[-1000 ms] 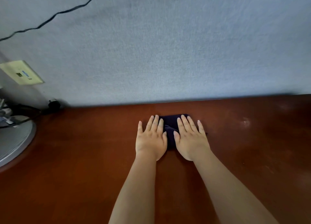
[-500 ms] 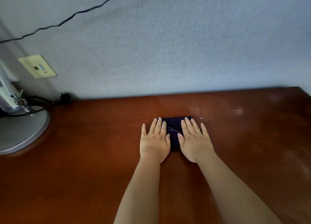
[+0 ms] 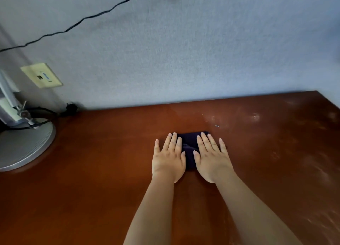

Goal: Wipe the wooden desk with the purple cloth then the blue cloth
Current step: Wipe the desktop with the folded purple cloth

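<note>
while pressed flat, purple cloth (image 3: 189, 149) under both hands

purple cloth (image 3: 189, 149): dark, folded small, lies flat under my left hand (image 3: 168, 159) and right hand (image 3: 211, 161), showing between them | tabletop (image 3: 92, 171): reddish-brown wood, glossy, pale smudges on its right part | blue cloth: out of my view
</note>
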Action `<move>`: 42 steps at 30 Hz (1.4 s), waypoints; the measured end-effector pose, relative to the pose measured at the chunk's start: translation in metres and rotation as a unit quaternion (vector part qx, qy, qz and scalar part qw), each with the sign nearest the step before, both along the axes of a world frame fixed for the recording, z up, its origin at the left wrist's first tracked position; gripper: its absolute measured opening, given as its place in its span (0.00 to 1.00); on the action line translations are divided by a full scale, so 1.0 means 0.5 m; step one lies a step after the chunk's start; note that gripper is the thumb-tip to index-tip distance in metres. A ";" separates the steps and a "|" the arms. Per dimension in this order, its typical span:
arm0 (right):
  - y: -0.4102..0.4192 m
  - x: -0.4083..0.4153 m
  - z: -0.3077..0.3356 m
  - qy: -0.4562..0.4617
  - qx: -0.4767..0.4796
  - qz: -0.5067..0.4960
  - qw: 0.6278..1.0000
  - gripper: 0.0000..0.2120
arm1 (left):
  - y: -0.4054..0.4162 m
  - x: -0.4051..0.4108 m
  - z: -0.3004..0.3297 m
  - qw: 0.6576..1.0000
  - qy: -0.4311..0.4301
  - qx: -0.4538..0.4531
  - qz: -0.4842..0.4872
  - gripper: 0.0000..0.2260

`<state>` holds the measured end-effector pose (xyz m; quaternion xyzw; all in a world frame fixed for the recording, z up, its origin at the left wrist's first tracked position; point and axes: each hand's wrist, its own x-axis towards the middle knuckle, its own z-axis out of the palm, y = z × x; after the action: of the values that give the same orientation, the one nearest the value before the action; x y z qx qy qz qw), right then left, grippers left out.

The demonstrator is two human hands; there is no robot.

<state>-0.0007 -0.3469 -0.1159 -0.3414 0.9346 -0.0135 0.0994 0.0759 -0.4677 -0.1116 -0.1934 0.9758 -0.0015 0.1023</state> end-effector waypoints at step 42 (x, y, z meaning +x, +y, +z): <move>-0.060 0.004 -0.004 0.009 -0.006 0.001 1.000 0.29 | -0.057 0.002 0.002 1.000 0.003 0.001 -0.003 0.25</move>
<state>0.0011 -0.3769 -0.1178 -0.3429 0.9351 -0.0159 0.0885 0.0770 -0.4960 -0.1106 -0.1901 0.9767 -0.0004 0.0999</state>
